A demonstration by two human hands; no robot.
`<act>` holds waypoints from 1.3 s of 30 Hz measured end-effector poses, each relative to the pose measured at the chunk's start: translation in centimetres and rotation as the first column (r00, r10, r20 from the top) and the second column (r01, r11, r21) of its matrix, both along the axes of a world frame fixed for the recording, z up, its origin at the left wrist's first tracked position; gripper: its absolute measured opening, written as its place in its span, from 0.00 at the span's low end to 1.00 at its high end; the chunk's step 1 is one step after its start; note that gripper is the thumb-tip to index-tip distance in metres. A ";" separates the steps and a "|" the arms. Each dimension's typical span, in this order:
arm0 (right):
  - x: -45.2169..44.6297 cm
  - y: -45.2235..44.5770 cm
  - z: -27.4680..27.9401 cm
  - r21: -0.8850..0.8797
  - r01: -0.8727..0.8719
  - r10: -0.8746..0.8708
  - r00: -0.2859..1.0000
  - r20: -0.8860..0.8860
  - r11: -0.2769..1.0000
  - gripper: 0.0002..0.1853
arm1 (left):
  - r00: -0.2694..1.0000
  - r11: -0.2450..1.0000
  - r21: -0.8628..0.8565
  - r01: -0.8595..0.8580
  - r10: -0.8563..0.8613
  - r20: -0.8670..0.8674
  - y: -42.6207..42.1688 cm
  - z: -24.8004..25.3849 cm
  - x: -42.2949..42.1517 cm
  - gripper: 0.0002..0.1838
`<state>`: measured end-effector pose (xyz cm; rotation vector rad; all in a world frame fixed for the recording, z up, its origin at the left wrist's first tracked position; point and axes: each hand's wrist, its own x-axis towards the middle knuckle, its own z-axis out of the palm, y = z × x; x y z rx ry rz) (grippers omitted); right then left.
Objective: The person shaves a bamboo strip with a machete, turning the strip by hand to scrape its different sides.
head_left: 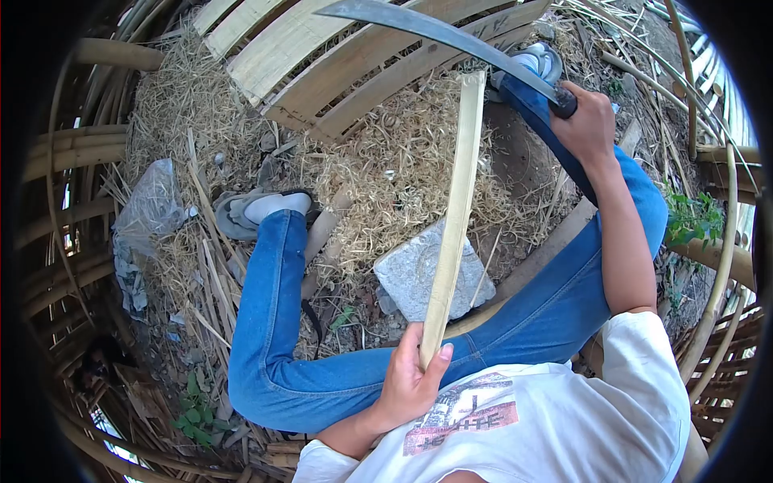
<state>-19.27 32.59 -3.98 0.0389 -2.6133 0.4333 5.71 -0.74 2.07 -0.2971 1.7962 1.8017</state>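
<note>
My left hand (412, 385) is wrapped round the lower end of a pale bamboo strip (456, 209), close to my waist. The strip points away from me and passes over a grey stone block (409, 262) on the ground. Out at the upper right, my right hand (586, 125) grips the dark handle of a machete (439, 34). Its long curved blade reaches to the upper left, above the far end of the strip and apart from it in this view.
Several wide split-bamboo slats (354, 72) lie at the top. Curly shavings (386, 169) cover the ground between my feet. A clear plastic bag (153, 201) lies at the left. Bamboo poles (729, 233) stand along the right edge, near a green plant (694, 219).
</note>
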 end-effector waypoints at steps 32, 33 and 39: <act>-0.2 1.1 0.4 -0.076 0.076 -0.066 0.990 0.125 0.994 0.12 | 0.958 0.956 -0.255 0.145 -0.200 -0.206 0.8 1.2 -0.7 0.11; -0.1 1.2 0.6 -0.063 0.064 -0.057 0.993 0.107 0.996 0.10 | 0.966 0.956 -0.258 0.137 -0.187 -0.179 0.7 1.1 -0.8 0.11; 1.4 -2.4 1.6 -0.272 -0.088 0.145 0.970 0.196 0.958 0.11 | 0.995 0.988 -0.143 0.064 -0.074 -0.064 -0.1 -0.9 -0.6 0.08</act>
